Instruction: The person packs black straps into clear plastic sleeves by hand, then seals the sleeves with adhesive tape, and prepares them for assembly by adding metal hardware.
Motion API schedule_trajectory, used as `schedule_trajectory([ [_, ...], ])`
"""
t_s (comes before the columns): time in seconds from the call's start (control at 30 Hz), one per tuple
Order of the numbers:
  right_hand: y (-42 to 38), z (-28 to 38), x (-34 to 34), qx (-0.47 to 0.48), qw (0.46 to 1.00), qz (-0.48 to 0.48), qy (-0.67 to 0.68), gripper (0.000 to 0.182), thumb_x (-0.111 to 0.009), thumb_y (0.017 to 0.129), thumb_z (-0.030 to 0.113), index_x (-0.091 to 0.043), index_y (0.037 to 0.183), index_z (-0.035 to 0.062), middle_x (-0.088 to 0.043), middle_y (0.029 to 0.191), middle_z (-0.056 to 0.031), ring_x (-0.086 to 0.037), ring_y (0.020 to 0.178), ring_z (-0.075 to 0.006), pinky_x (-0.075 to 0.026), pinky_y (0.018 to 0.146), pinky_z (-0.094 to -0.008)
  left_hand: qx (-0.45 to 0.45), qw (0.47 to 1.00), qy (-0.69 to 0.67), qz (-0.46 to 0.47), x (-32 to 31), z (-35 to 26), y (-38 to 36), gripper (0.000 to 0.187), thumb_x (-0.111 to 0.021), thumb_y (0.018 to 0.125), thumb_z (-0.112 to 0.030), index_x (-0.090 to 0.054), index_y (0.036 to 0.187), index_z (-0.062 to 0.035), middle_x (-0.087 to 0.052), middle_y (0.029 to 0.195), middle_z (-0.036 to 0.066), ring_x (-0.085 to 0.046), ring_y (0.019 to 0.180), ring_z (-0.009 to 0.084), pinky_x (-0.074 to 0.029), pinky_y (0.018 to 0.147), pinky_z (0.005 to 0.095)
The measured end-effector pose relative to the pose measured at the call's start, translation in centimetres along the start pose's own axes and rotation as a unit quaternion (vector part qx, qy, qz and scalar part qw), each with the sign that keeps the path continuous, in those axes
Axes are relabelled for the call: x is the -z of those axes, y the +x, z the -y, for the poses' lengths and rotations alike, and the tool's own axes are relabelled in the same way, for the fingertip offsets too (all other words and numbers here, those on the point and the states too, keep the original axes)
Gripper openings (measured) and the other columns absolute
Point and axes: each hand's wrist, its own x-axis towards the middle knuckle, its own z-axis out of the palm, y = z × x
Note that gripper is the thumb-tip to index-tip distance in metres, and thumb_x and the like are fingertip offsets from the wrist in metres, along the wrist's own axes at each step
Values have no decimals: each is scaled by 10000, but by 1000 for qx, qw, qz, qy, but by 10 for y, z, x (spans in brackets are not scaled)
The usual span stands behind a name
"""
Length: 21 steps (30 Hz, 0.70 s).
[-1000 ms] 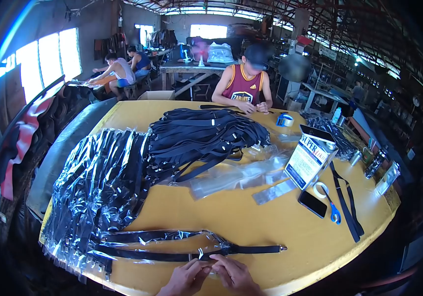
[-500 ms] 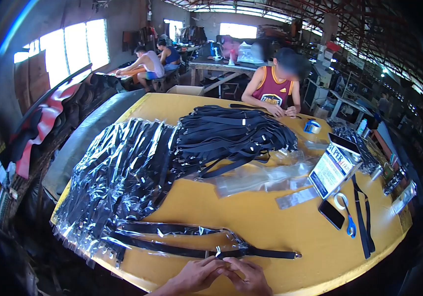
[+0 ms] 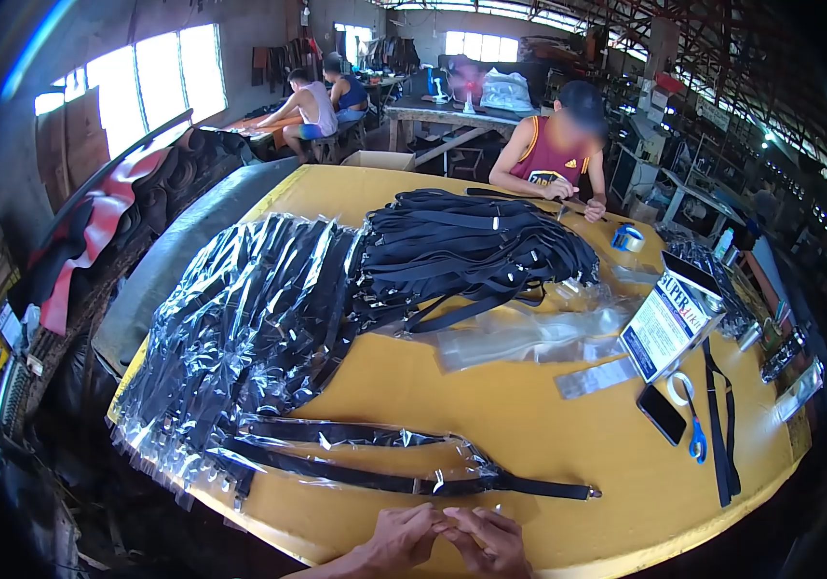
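My left hand (image 3: pixel 404 537) and my right hand (image 3: pixel 487 542) meet at the table's near edge. Both are closed, with thumbs and fingertips pinched together; anything between them is too small or hidden to make out. Just beyond them lies a pair of black suspenders (image 3: pixel 546 487), its two long straps partly inside clear plastic and its single end bare with a metal clip. To the left, many black straps in clear plastic sleeves (image 3: pixel 240 318) are piled in rows. Behind sits a heap of unwrapped black suspenders (image 3: pixel 471 246).
On the yellow table (image 3: pixel 529 425) are clear plastic sleeves (image 3: pixel 529 338), a printed box (image 3: pixel 666 323), a phone (image 3: pixel 662 415), blue-handled scissors (image 3: pixel 697 444), white tape (image 3: pixel 680 389) and blue tape (image 3: pixel 628 238). A person (image 3: pixel 558 159) handles a strap across the table. Two others sit behind.
My hands have drawn slightly back from the suspenders, still pinched together. The view has shifted a little. The person across has raised their hands slightly with the strap.
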Motion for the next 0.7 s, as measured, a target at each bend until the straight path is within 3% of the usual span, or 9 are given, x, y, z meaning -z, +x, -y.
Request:
schedule_trajectory([
  [0.03, 1, 3, -1, 1, 1000, 0, 0, 284, -697, 941, 27, -680, 1219, -29, -763, 1090, -122, -751, 883, -229, -573, 836, -351, 50, 997, -49, 15, 2, -3, -1, 107, -571, 1010, -95, -667, 1043, -62, -682, 946, 145, -671, 830, 375, -546, 652, 416],
  [0.17, -2, -3, -9, -40, 999, -26, 14, 238, -660, 977, 60, -693, 1193, -34, -757, 1109, -141, -750, 916, -259, -573, 870, -368, 76, 997, -13, 0, 6, -19, 3, 112, -548, 998, -51, -659, 1014, -54, -681, 941, 149, -674, 821, 363, -546, 660, 412],
  [0.27, -5, 0, -11, -63, 997, -23, 30, 247, -620, 1012, 103, -688, 1204, -37, -749, 1123, -156, -744, 939, -279, -574, 881, -378, 138, 989, -31, 40, 4, -9, -2, 190, -589, 992, -119, -677, 1152, -62, -686, 985, 150, -680, 861, 338, -553, 725, 425],
  [0.3, -4, 3, -12, -112, 990, -11, 81, 262, -598, 1031, 127, -683, 1217, -36, -744, 1131, -163, -740, 958, -287, -575, 882, -382, 60, 998, 34, -9, 0, -10, 4, 45, -623, 977, -116, -636, 995, -77, -642, 826, 121, -648, 704, 325, -513, 604, 406],
  [0.33, -7, -2, -13, -113, 990, -11, 80, 262, -598, 1031, 127, -683, 1217, -36, -744, 1131, -163, -740, 958, -287, -575, 882, -382, -17, 993, 97, -57, -2, -12, 8, 141, -656, 962, -114, -594, 838, -91, -597, 667, 92, -617, 547, 312, -472, 483, 387],
  [0.43, -15, -22, -17, -73, 996, -40, 29, 301, -576, 1052, 191, -681, 1243, -17, -736, 1146, -170, -729, 1008, -294, -577, 879, -382, 10, 994, 97, -54, 0, -16, 11, 266, -623, 1007, -185, -566, 763, -97, -555, 604, 107, -601, 521, 317, -450, 469, 392],
  [0.53, -12, -16, -16, -187, 978, -50, 71, 332, -644, 1020, 256, -690, 1270, 43, -729, 1172, -173, -723, 1022, -313, -569, 906, -388, 19, 994, 93, -46, 9, -29, 20, 303, -610, 1020, -208, -542, 748, -93, -551, 602, 118, -606, 529, 329, -450, 473, 410],
  [0.6, 6, 8, -3, -311, 947, 19, 83, 411, -651, 1003, 149, -575, 1387, 22, -708, 773, -98, -659, 613, -238, -547, 611, -342, 46, 997, 66, -11, 14, -25, 18, 347, -568, 1050, -242, -531, 751, -69, -542, 625, 141, -581, 535, 367, -429, 483, 439],
  [0.7, 4, -5, -3, -195, 978, 52, 58, 458, -608, 1041, 270, -519, 1462, 114, -696, 759, -117, -670, 610, -226, -536, 603, -347, 136, 989, -42, 31, 24, -31, 18, 381, -526, 1073, -257, -512, 765, -34, -496, 667, 153, -533, 549, 304, -404, 519, 408],
])
